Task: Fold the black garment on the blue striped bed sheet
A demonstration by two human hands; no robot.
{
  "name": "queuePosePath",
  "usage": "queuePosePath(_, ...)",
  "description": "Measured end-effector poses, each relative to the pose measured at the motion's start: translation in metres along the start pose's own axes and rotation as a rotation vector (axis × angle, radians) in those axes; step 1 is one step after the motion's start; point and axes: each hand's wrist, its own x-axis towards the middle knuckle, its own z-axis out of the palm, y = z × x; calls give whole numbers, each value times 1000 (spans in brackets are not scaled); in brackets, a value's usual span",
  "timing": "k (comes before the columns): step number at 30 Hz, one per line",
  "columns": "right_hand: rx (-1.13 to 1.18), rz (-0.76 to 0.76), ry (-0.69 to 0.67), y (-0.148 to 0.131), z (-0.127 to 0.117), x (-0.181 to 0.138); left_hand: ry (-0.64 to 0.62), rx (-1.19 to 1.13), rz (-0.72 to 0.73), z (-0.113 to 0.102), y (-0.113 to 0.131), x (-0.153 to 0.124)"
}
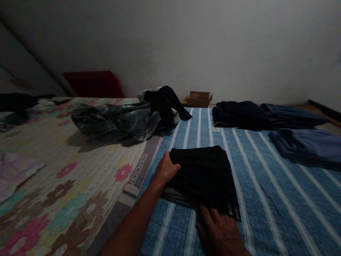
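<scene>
A folded black garment lies on the blue striped cover, directly in front of me. Small white stripes mark its near right corner, and a greyish layer shows under its near left edge. My left hand is closed on the garment's left side, thumb on top and the other fingers partly hidden. At the near edge, my right hand has its fingers against the cloth, with the fingertips partly tucked in and dim.
Crumpled grey and black clothes lie on the floral cover to the left. Dark folded clothes and a folded blue garment sit at right. A cardboard box stands by the wall. A pale pink cloth is far left.
</scene>
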Motion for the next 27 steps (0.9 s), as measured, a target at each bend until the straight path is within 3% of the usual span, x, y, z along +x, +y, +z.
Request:
queuePosePath(9, 54, 74, 28, -6, 1, 4, -37, 60, 74, -1, -6, 7)
queuePosePath(13, 66, 38, 15, -2, -3, 5, -2, 282, 192, -1, -3, -4)
queuePosePath(18, 71, 14, -1, 3, -9, 5, 168, 691, 452, 4, 12, -23)
queuePosePath(21, 81, 11, 14, 4, -8, 2, 155, 853, 538, 8, 21, -28)
queuePosePath(24, 98, 12, 79, 4, -3, -1, 93, 910, 549, 11, 22, -27)
queuePosePath(27, 158, 11, 251, 8, -7, -3, 75, 921, 547, 12, 16, -23)
